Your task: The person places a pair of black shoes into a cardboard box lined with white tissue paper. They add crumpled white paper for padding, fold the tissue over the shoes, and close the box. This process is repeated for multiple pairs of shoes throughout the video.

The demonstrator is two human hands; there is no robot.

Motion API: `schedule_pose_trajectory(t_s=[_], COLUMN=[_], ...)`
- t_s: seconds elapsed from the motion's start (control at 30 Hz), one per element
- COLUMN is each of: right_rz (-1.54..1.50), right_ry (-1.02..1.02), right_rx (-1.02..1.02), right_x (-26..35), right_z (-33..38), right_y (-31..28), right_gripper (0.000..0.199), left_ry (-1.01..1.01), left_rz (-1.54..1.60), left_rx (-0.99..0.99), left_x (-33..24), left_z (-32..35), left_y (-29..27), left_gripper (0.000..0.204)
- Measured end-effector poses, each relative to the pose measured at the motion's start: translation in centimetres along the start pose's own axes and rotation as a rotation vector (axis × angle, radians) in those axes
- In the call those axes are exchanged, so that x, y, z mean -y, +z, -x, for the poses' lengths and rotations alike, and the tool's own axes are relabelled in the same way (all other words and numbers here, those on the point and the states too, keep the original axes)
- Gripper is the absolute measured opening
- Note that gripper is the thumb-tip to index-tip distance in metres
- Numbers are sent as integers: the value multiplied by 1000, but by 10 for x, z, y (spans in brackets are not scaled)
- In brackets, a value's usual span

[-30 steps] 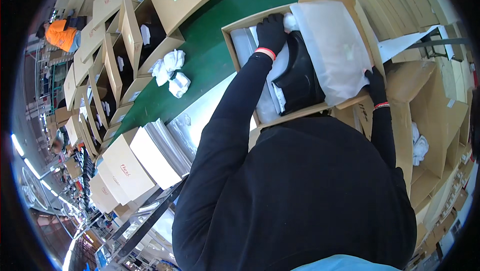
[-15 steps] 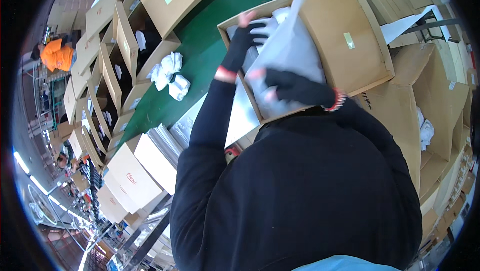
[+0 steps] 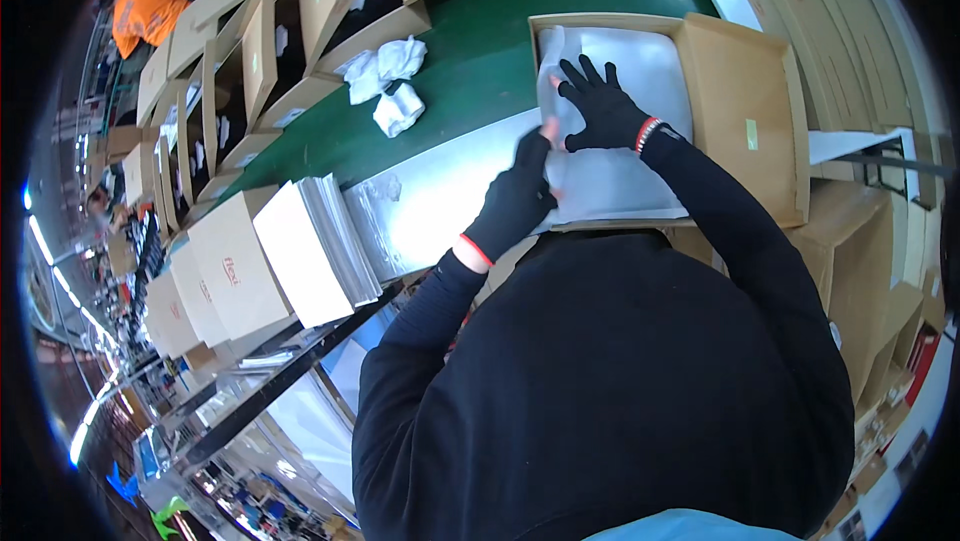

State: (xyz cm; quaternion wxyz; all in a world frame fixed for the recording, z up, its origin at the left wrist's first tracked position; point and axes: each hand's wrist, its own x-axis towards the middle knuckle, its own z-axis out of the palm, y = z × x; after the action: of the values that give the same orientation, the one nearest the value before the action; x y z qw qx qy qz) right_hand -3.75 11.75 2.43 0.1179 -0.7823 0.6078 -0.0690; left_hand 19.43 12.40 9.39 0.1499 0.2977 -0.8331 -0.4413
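An open brown cardboard box (image 3: 664, 25) stands in front of me, its lid (image 3: 745, 81) folded back to the right. Over its contents lies a whitish foam-like sheet (image 3: 640, 186), which hides what is underneath. My right hand (image 3: 603, 116), in a black glove with bare fingertips, rests spread on the sheet. At the box's left edge is my left hand (image 3: 515, 196), gloved the same way. Its visible index finger and thumb are apart, touching the sheet's left border; the other fingers are partly hidden.
White crumpled bundles (image 3: 390, 76) lie on the green table (image 3: 490, 71). Left of them stand several open boxes (image 3: 330, 1). A stack of white sheets (image 3: 315, 251) and closed boxes (image 3: 235, 256) sit nearer left. Flat cartons (image 3: 815, 41) lean at right. A person in orange (image 3: 145, 11) is far left.
The sheet, raised and blurred before, now lies flat over the box. My right hand has moved up onto it; my left hand has come down to the box's left edge. The view has shifted.
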Motion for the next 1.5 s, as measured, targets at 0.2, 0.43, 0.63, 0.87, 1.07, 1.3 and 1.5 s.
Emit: schedule_pose_trajectory(t_s=[0.2, 0.43, 0.63, 0.87, 1.07, 1.3, 1.5], right_rz=[49, 605, -420, -1455, -286, -1079, -1203], right_ry=[-13, 950, 854, 180, -12, 918, 840], right_rx=[-69, -654, 27, 182, 9, -240, -313], right_x=[-6, -270, -288, -54, 12, -116, -41], right_z=[-16, 247, 411, 208, 103, 169, 130], right_y=[8, -13, -32, -203, -47, 105, 42], right_gripper=[90, 88, 69, 68, 60, 47, 66], left_ry=[36, 151, -6, -510, -408, -329, -283], left_rz=[-529, -462, -26, 1089, 665, 703, 743], left_rx=[465, 477, 207, -107, 104, 61, 111], left_x=[13, 42, 34, 74, 56, 75, 79], left_z=[34, 44, 14, 5, -6, 5, 9], left_y=[19, 44, 2, -33, 11, 36, 17], left_gripper=[52, 33, 53, 92, 98, 106, 88])
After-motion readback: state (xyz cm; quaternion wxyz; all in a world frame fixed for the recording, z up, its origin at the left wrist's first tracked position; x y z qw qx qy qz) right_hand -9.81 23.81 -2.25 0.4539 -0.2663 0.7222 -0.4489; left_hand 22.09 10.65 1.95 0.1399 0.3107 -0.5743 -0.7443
